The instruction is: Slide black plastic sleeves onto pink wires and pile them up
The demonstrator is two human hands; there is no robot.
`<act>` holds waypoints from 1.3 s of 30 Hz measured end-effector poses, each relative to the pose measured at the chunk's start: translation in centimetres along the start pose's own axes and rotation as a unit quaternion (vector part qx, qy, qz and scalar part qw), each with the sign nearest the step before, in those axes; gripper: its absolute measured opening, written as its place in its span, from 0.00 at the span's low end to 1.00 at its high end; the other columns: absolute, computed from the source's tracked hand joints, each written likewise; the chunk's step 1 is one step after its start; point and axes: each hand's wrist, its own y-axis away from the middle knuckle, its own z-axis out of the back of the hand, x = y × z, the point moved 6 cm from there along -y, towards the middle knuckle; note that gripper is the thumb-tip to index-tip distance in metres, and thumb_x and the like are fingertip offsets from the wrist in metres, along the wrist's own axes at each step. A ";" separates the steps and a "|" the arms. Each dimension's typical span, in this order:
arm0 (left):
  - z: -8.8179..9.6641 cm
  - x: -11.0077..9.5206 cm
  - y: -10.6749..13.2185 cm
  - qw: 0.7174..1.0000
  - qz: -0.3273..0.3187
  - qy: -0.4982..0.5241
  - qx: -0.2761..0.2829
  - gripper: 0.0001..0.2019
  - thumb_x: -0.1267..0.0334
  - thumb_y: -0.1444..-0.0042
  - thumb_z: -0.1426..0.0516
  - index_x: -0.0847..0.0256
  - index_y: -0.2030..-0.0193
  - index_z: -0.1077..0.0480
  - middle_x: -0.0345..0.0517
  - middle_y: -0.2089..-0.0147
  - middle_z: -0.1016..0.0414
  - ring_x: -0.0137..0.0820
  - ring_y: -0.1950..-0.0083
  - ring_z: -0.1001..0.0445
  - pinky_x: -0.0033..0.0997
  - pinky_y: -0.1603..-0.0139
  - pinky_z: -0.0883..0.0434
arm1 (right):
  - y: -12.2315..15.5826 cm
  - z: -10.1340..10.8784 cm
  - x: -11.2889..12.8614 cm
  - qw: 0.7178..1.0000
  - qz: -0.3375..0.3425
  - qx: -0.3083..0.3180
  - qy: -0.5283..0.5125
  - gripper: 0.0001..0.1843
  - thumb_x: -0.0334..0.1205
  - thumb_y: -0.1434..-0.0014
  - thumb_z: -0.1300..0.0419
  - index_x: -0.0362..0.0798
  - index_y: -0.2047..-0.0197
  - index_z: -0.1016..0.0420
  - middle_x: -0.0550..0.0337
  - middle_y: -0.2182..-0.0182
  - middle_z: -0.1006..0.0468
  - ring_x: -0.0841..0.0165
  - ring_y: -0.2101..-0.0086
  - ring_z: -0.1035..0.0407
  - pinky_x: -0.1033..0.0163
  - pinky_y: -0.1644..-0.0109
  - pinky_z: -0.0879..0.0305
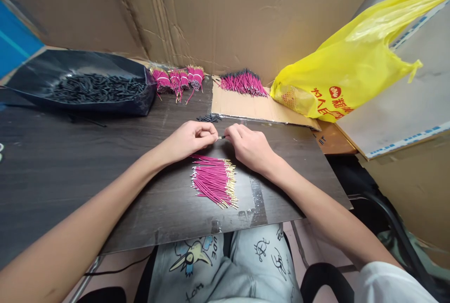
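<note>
My left hand point(191, 139) is closed in a pinch on a thin wire, most of it hidden by the fingers. The wire's gold tip point(220, 137) shows in the gap between my hands. Facing it, my right hand point(250, 146) pinches a short black sleeve point(223, 137), which meets the gold tip. How far the sleeve covers the tip I cannot tell. Just below my hands lies a flat pile of magenta wires point(213, 179), their gold ends pointing right. Beyond my fingers sits a small heap of black sleeves point(209, 118).
A dark bag point(116, 108) full of black sleeves stands at the left. Bundled magenta wires point(163, 80) lie at the back. Black-ended wires point(244, 83) rest on a cardboard sheet point(246, 107). A yellow plastic bag point(316, 73) is at the right, against a cardboard wall point(253, 17).
</note>
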 end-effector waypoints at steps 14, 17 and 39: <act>0.1 0.1 -0.2 0.998 -0.026 -0.055 -0.012 0.13 0.54 0.38 0.40 0.63 0.65 0.28 0.34 0.77 0.40 0.25 0.74 0.44 0.26 0.73 0.46 | 0.1 -0.1 -1.1 0.909 -0.062 -0.073 -0.405 0.05 0.35 0.29 0.44 0.47 0.51 0.32 0.59 0.61 0.25 0.70 0.63 0.29 0.63 0.59 0.32; 0.4 0.2 -0.3 0.997 -0.022 -0.063 -0.031 0.13 0.54 0.38 0.39 0.63 0.65 0.26 0.37 0.75 0.34 0.25 0.73 0.39 0.26 0.72 0.43 | 0.1 -0.9 -1.6 0.858 -0.103 -0.050 -0.500 0.07 0.38 0.29 0.44 0.48 0.50 0.32 0.59 0.61 0.25 0.70 0.64 0.28 0.65 0.64 0.31; 0.4 0.2 -0.4 0.999 -0.022 -0.025 -0.036 0.12 0.56 0.38 0.40 0.63 0.65 0.29 0.36 0.77 0.35 0.25 0.77 0.40 0.25 0.74 0.42 | -0.1 -2.5 -2.1 0.744 -0.165 -0.003 -0.648 0.15 0.45 0.34 0.38 0.47 0.49 0.31 0.57 0.61 0.25 0.70 0.65 0.27 0.69 0.72 0.32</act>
